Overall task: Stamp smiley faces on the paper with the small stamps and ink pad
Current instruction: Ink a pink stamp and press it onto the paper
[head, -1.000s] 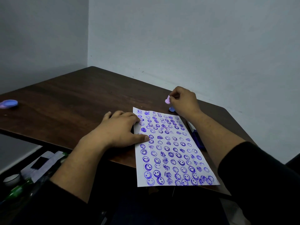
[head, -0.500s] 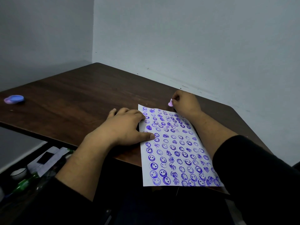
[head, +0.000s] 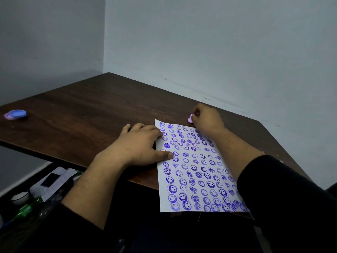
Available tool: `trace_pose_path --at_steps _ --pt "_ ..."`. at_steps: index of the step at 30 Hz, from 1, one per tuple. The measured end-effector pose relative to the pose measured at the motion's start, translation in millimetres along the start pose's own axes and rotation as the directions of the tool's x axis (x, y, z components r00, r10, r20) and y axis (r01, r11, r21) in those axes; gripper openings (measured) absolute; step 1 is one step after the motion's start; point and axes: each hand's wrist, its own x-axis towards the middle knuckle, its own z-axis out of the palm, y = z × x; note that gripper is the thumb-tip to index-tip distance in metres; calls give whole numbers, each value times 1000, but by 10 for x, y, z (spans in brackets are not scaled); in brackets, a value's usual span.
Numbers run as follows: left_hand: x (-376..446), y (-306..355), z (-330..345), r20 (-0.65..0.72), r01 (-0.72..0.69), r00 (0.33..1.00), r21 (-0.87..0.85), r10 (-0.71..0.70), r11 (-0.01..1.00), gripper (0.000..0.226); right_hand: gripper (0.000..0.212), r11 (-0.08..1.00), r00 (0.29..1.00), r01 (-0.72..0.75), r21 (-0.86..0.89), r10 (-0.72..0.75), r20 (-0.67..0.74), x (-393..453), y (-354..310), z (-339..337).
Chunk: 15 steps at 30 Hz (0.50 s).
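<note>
The paper [head: 196, 167] lay with its long axis running from the near edge of the table [head: 76, 115] away toward the far wall, its far end tilted a little to the left; its near end hung out past the table's near edge. It was one white sheet, covered almost edge to edge with blue-purple stamped marks in rough rows: mostly round smiley faces, larger and darker near the bottom, smaller and paler toward the far end, with some blotchy shapes mixed in whose design I could not make out.

One small pink stamp [head: 190, 118] stood just beyond the paper's far right corner, pinched in the fingertips of the right hand [head: 207, 119]. Whether its face touched the table could not be told, as the fingers covered its lower part. The grip was narrow, closed on the stamp.

The left hand [head: 138, 147] lay flat and spread, palm down, holding nothing; the thumb and fingertips pressed onto the paper's left edge while the palm rested on the bare wood beside it.

Both forearms came in from the near side, each ending in a dark sleeve.

Well apart at the far left of the dark wooden table sat one round ink pad [head: 16, 114], blue with a pink rim.

Below the table's left edge, on the floor, lay some papers and a green bottle [head: 29, 209], dim and hard to make out.
</note>
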Motion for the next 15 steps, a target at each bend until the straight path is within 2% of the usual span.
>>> trace_pose_path --at_steps 6,10,15 --pt "6 5 3 7 6 1000 9 -6 1000 100 30 999 999 -39 23 40 -14 -3 45 -136" --pt "7 4 3 8 4 1000 22 -4 1000 98 28 996 997 -37 81 43 -63 -25 107 -262" --pt "2 12 -1 21 -4 1000 38 3 999 93 16 986 995 -58 156 70 -75 -108 298 -444"
